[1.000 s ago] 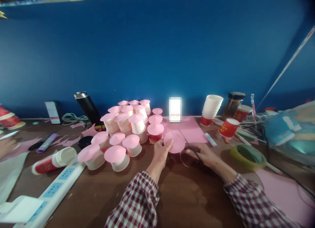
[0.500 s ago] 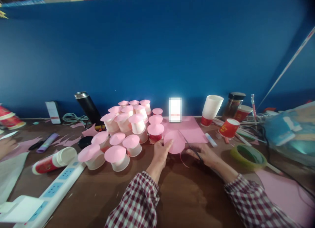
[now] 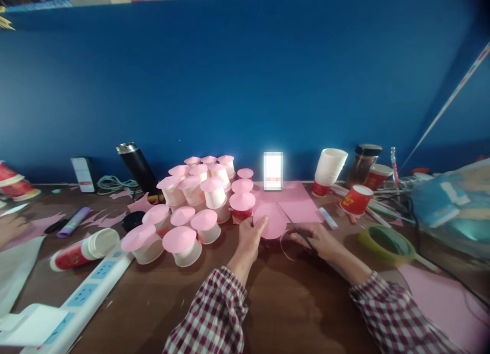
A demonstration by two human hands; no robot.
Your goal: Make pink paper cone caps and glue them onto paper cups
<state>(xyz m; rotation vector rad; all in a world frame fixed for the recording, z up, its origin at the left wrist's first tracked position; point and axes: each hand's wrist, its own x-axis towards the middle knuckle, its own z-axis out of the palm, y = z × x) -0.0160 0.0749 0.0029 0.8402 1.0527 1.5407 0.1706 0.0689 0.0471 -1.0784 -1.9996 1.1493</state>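
Currently left hand (image 3: pixel 248 237) pinches pink paper circle (image 3: pixel 271 220) at its near edge, just above the worktop (image 3: pixel 283 298). Right hand (image 3: pixel 319 242), just beside it, closed around scissors (image 3: pixel 300 230). Paper likely thin, floppy, easily creased; grip near the rim.

i see a brown wooden table (image 3: pixel 291 303) against a blue wall. on it stand a cluster of pink-topped paper cups (image 3: pixel 191 206), a white power strip (image 3: pixel 82 298), a pink paper sheet (image 3: pixel 296 201), a stack of white cups (image 3: pixel 329 168), a green tape roll (image 3: pixel 385 242) and pink scraps (image 3: pixel 101 220).
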